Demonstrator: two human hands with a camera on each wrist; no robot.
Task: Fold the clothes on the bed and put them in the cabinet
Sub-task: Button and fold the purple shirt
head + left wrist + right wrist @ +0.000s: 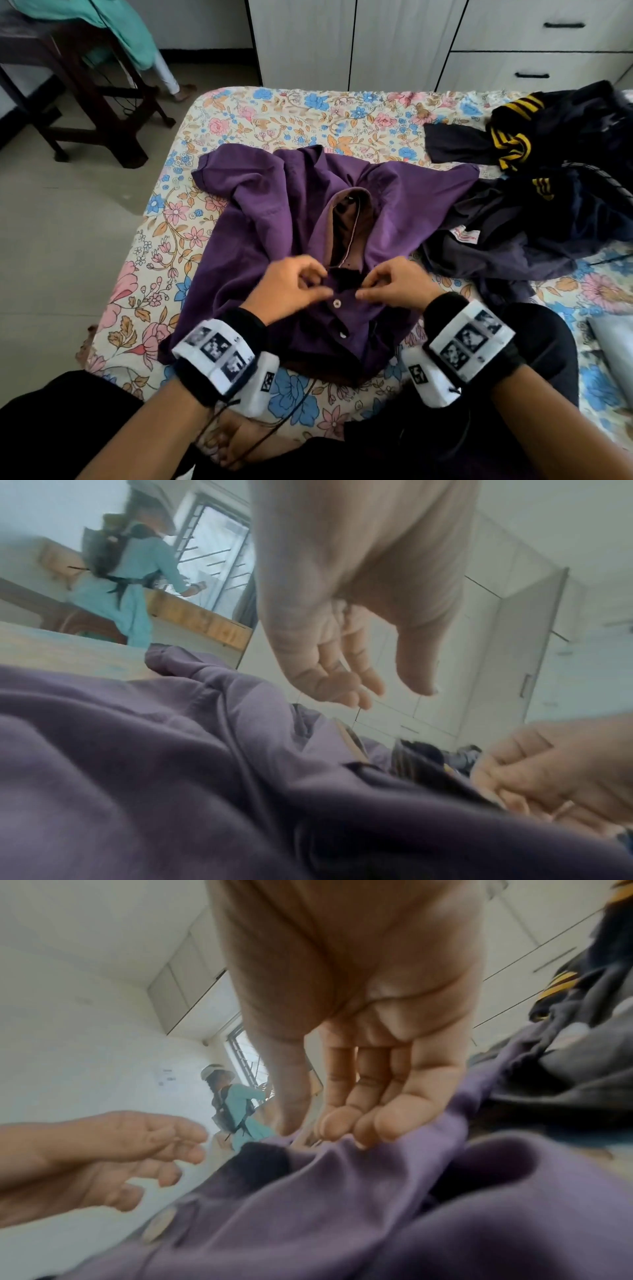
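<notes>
Your left hand [291, 291] hovers loose-fingered, grasping nothing, while your right hand [394, 287] pinches the placket of the crumpled purple button-front shirt [274, 219] lying mid-bed on the floral bedsheet [308, 116], probably to button it before folding.

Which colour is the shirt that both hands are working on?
Purple shirt, with a brown inner lining; clearest in the head view.

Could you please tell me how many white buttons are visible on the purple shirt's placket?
2: one button between the left hand and right hand, another nearer the hem of the purple shirt. More may be hidden.
</notes>
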